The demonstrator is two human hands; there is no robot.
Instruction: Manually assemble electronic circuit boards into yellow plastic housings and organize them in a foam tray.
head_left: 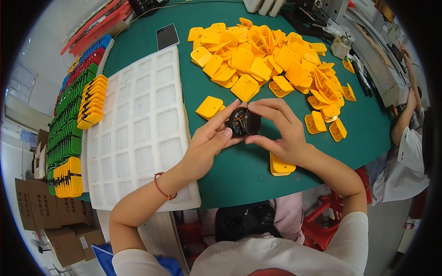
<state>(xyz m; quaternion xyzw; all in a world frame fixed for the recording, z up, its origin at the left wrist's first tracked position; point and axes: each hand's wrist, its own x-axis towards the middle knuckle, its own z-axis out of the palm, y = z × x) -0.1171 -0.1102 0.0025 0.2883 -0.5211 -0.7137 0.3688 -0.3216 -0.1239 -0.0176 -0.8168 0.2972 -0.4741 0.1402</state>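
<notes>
Between my hands is a small round black object [249, 123], with dark, shiny bits showing at its left side; its exact kind I cannot make out. My left hand [209, 140] closes on it from the left and below. On its right side, the fingers and thumb of my right hand [281, 126] curve round it. A yellow folded plastic piece [209, 106] lies beside my left fingers. Another yellow piece [282, 165] rests partly under my right wrist. Beyond both hands spreads a heap of similar yellow plastic pieces [258, 55].
Left of me lies a white foam tray [133, 152] with square hollows. Rows of green, yellow, red and blue pieces [66, 138] line its far left side. A phone [167, 36] sits on the green table [244, 179]. Another person [403, 156] is at the right.
</notes>
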